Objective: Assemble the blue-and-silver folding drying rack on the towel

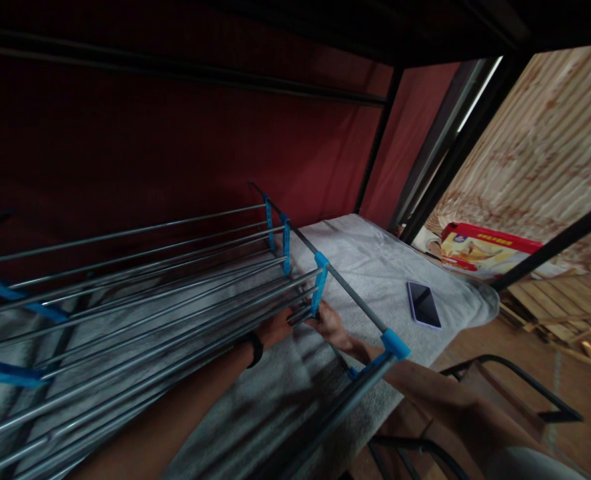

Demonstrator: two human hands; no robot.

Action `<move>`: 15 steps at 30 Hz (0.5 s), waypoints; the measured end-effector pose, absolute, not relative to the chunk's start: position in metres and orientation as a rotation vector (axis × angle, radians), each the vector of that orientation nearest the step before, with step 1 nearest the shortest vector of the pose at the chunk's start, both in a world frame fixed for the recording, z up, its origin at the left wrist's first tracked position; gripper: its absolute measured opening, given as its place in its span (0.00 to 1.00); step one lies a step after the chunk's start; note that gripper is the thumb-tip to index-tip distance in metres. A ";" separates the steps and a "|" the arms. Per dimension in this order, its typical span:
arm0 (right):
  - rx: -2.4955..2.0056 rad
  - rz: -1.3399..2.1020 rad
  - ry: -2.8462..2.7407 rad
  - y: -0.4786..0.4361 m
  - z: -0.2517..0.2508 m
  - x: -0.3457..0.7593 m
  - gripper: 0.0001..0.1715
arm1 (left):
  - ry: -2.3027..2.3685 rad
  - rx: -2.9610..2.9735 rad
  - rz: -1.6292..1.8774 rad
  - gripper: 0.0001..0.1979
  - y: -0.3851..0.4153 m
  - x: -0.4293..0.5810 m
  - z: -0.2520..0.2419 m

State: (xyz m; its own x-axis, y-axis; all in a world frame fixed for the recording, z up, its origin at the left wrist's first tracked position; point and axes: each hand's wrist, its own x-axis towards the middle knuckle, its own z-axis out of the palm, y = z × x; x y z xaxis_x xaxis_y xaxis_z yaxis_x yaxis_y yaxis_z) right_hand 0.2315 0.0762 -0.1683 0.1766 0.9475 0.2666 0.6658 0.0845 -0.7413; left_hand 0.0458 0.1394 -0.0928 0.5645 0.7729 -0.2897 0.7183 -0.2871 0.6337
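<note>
A metal clothes drying rack [195, 287] with several grey rods and blue plastic brackets lies across a grey blanket [370, 247]. My left hand [275, 328], with a dark band on the wrist, is closed around a rod end close to a blue bracket [319, 293]. On the other side of that bracket, my right hand [331, 325] pinches its lower end from beneath the side bar. Rods and the bracket partly cover the fingers of both hands. A larger blue corner piece [395, 345] joins the side bar near my right forearm.
On the blanket's right part lies a phone [424, 305]. Dark metal posts [378, 143] and a red wall [215, 147] enclose the far side. Beyond the edge are a red and yellow box [490, 250], wooden slats [565, 307] and a dark chair frame [515, 383].
</note>
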 end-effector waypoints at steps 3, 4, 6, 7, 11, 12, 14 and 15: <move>-1.598 0.489 -1.606 0.076 -0.172 0.234 0.23 | 1.167 2.029 0.129 0.06 0.139 0.044 -0.091; -1.587 0.497 -1.612 0.076 -0.174 0.235 0.23 | 1.158 2.022 0.143 0.06 0.139 0.043 -0.091; -1.578 0.504 -1.614 0.077 -0.177 0.236 0.24 | 1.147 2.010 0.165 0.05 0.138 0.042 -0.091; -1.578 0.504 -1.611 0.077 -0.179 0.236 0.24 | 1.142 2.007 0.171 0.05 0.138 0.043 -0.092; -1.582 0.510 -1.609 0.076 -0.181 0.234 0.24 | 1.127 2.007 0.177 0.03 0.139 0.043 -0.095; -1.580 0.516 -1.613 0.076 -0.181 0.233 0.24 | 1.123 2.010 0.178 0.04 0.139 0.043 -0.096; -1.574 0.528 -1.621 0.075 -0.180 0.233 0.24 | 1.121 2.018 0.181 0.05 0.140 0.043 -0.098; -1.573 0.533 -1.622 0.076 -0.179 0.233 0.25 | 1.124 2.023 0.182 0.05 0.140 0.042 -0.099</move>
